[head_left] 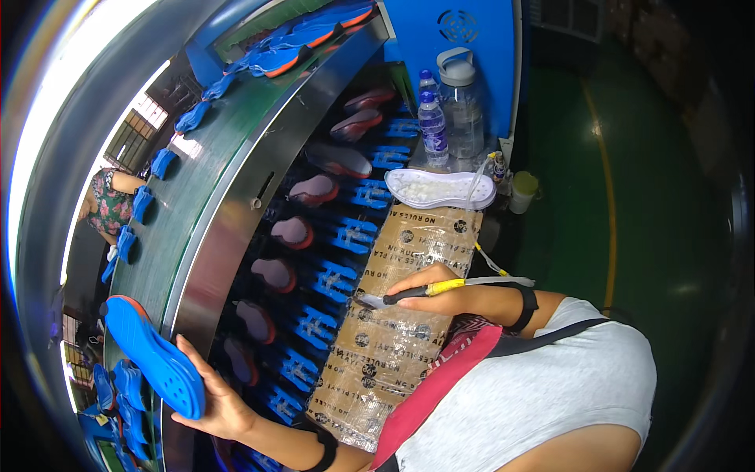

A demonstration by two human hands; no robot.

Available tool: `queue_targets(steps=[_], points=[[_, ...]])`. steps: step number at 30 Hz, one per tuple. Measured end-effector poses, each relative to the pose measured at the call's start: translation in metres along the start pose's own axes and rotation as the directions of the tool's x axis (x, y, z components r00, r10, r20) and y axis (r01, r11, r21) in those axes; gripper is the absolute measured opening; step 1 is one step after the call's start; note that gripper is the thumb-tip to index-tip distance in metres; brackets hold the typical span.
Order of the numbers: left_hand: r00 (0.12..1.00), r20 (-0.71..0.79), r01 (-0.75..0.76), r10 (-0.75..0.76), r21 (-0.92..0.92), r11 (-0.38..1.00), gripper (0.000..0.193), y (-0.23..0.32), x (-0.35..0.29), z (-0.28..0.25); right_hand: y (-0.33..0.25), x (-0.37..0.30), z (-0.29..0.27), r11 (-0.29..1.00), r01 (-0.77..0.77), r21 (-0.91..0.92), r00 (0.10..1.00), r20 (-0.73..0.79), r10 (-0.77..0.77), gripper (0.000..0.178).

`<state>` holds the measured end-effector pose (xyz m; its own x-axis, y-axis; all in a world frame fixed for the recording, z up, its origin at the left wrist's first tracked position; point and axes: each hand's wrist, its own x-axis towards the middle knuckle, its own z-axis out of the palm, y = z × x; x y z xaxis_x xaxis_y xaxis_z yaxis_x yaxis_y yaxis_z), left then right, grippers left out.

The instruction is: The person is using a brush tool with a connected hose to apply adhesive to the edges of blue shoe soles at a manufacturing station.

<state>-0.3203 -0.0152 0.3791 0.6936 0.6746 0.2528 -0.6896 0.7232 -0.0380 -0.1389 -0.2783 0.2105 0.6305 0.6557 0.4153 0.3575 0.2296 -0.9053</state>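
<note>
My left hand [216, 397] grips a blue shoe sole with an orange edge [149, 354] at the near end of the green conveyor belt [212, 149]. My right hand [436, 287] holds a slim tool with a black and yellow handle and a grey tip [409, 293], with a thin tube trailing from it. The tool hovers over a taped cardboard work surface [393, 315]. A white translucent sole [439, 189] lies at the far end of the cardboard.
More blue soles [311, 39] ride the curved belt. Below it runs a row of dark shoe lasts on blue holders [314, 232]. Water bottles [450, 106] and a small white cup [521, 191] stand by a blue machine. Another person [110, 200] works at far left.
</note>
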Motion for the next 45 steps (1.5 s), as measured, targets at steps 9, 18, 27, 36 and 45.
queue_targets(steps=[9,18,27,36,45], points=[[0.938,0.236,0.118,-0.254,0.472,0.873,0.081,0.006,-0.022,-0.049,-0.001,-0.004,-0.004,0.934,-0.309,0.177,0.951,0.044,0.306,0.026],[0.97,-0.095,0.241,-0.224,0.506,0.828,0.087,-0.004,-0.095,-0.138,-0.02,0.008,0.014,0.919,-0.275,0.283,0.961,0.07,0.266,0.025],[0.842,-0.329,0.54,-0.428,0.525,0.658,0.078,-0.037,-0.148,-0.18,-0.062,0.052,0.079,0.876,0.473,-0.09,0.871,0.194,-0.451,0.031],[0.798,-0.552,0.554,-0.242,0.512,0.657,0.07,0.003,-0.159,-0.218,-0.055,0.035,0.105,0.812,0.583,0.028,0.712,0.465,-0.527,0.028],[0.893,-0.406,0.415,-0.196,0.57,0.709,0.072,-0.004,-0.138,-0.19,-0.043,0.017,0.119,0.864,0.503,0.04,0.76,0.456,-0.463,0.024]])
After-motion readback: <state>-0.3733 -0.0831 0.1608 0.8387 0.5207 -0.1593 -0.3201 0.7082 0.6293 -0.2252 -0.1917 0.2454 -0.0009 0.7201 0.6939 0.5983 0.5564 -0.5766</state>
